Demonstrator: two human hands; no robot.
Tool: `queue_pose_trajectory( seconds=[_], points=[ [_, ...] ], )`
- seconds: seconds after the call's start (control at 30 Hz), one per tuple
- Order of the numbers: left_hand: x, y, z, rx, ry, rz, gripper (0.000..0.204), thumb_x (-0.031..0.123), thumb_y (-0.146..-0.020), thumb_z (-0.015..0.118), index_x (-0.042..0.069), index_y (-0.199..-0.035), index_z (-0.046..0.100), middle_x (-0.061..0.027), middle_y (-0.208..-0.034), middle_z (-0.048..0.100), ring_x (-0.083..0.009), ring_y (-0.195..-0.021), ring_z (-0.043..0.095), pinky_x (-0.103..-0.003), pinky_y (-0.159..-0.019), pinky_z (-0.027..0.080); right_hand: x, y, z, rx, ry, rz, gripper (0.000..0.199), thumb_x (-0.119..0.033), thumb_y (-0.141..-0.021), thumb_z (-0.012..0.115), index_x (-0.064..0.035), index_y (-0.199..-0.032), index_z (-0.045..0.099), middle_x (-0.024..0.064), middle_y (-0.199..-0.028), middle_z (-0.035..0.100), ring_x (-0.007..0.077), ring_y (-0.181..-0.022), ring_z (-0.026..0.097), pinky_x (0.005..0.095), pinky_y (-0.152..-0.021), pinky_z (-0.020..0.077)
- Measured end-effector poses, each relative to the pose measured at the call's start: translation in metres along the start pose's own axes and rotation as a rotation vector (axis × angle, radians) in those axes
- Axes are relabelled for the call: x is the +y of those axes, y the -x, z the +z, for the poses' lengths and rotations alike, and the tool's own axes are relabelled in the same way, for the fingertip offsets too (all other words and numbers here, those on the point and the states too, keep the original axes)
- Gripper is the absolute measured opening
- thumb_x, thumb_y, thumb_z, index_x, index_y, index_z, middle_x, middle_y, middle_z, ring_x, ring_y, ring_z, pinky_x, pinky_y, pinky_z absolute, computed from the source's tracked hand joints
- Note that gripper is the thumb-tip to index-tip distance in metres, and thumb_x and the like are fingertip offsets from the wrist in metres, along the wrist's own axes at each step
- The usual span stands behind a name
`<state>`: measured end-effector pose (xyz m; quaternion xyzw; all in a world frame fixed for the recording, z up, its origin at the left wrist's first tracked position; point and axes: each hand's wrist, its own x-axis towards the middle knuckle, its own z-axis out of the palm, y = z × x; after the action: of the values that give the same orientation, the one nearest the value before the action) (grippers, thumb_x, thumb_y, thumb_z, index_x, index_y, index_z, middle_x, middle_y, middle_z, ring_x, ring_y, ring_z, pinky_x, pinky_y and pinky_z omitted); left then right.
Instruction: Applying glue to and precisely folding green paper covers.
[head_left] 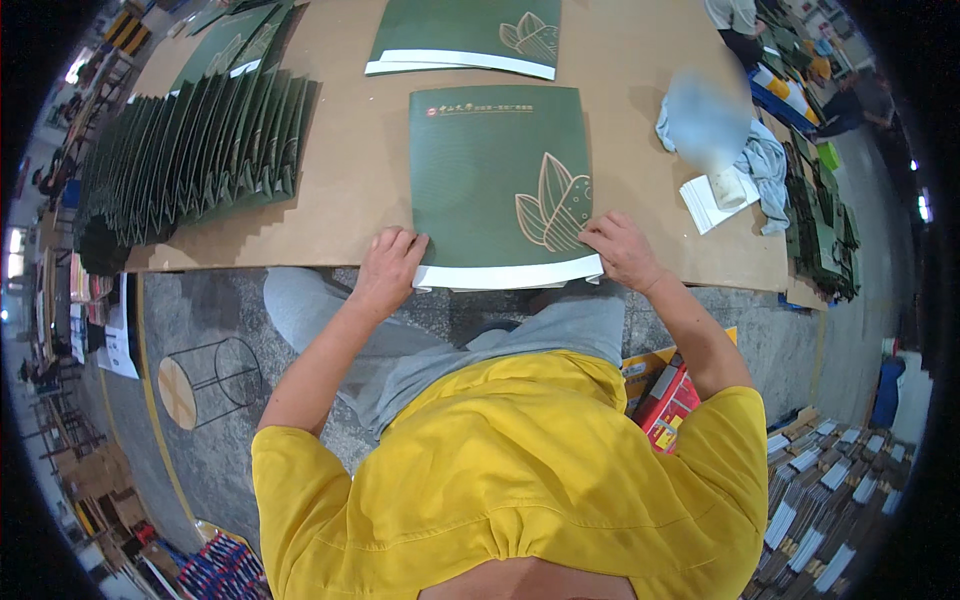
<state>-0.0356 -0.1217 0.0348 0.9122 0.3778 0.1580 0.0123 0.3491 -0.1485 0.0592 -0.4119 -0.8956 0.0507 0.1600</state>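
Note:
A flat green paper bag (490, 180) with gold leaf line art lies in front of me, its near edge a white strip. At the bag's near left corner, my left hand (390, 268) grips the edge with curled fingers. My right hand (625, 250) pinches the right side close to the near corner, beside the leaf print. Thumbs and the undersides of the fingers are partly hidden. Beyond this bag, further flat green bags (450, 30) with white edges lie on the brown-covered table (350, 120).
A dense row of folded green bags (200, 160) stands at the table's left. On the right are a light-blue cloth (765, 165), partly blurred, and white cards (708, 205). A round-topped stool (178, 393) lies tipped on the floor. A red box (668, 405) sits by my right arm.

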Motion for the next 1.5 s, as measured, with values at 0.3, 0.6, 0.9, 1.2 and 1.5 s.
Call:
queue_pose_trajectory(
  seconds=[0.3, 0.6, 0.9, 1.2, 1.5],
  points=[
    [-0.005, -0.003, 0.002, 0.021, 0.023, -0.054, 0.047, 0.0, -0.061, 0.062, 0.002, -0.108, 0.056, -0.0099, -0.103, 0.054, -0.0294, -0.101, 0.048, -0.041, -0.09, 0.039, 0.004, 0.0, 0.003, -0.027, -0.075, 0.034, 0.032, 0.002, -0.065, 0.054, -0.0048, -0.096, 0.057, 0.0101, -0.097, 0.056, 0.0305, -0.089, 0.053, 0.038, -0.076, 0.046],
    [-0.041, -0.024, 0.0, -0.035, 0.436, -0.047, 0.029, 0.003, -0.06, 0.068, 0.007, -0.087, 0.062, -0.0072, -0.084, 0.061, -0.0275, -0.084, 0.054, -0.036, -0.074, 0.047, 0.01, -0.006, 0.0, -0.052, -0.218, 0.158, 0.023, -0.005, -0.072, 0.058, -0.0068, -0.095, 0.058, 0.0105, -0.094, 0.057, 0.0313, -0.087, 0.055, 0.0386, -0.074, 0.0457],
    [-0.021, -0.013, 0.001, 0.064, 0.183, -0.028, 0.023, 0.002, -0.067, 0.062, 0.004, -0.09, 0.062, -0.0067, -0.09, 0.059, -0.0255, -0.089, 0.053, -0.036, -0.08, 0.045, 0.011, -0.005, -0.002, -0.096, -0.223, 0.166, 0.024, 0.002, -0.07, 0.054, -0.006, -0.092, 0.059, 0.0115, -0.094, 0.057, 0.0323, -0.09, 0.054, 0.0386, -0.076, 0.045],
    [-0.029, -0.024, -0.005, -0.045, 0.241, -0.038, 0.021, 0.006, -0.068, 0.063, 0.004, -0.089, 0.062, -0.0093, -0.088, 0.058, -0.0287, -0.089, 0.053, -0.04, -0.079, 0.043, 0.021, -0.004, 0.002, -0.035, -0.332, 0.214, 0.022, 0.002, -0.073, 0.05, -0.0046, -0.091, 0.061, 0.0133, -0.089, 0.06, 0.0309, -0.086, 0.058, 0.0366, -0.075, 0.0473],
    [-0.038, -0.047, -0.001, -0.294, 0.447, -0.484, 0.009, 0.002, -0.073, 0.055, -0.002, -0.075, 0.063, -0.0211, -0.082, 0.062, -0.0383, -0.086, 0.059, -0.047, -0.073, 0.045, 0.034, -0.042, -0.01, -0.29, -0.867, 1.004, 0.029, -0.002, -0.079, 0.043, 0.0008, -0.101, 0.063, 0.0046, -0.072, 0.059, 0.0109, -0.06, 0.056, 0.025, -0.052, 0.0466]
  ],
)
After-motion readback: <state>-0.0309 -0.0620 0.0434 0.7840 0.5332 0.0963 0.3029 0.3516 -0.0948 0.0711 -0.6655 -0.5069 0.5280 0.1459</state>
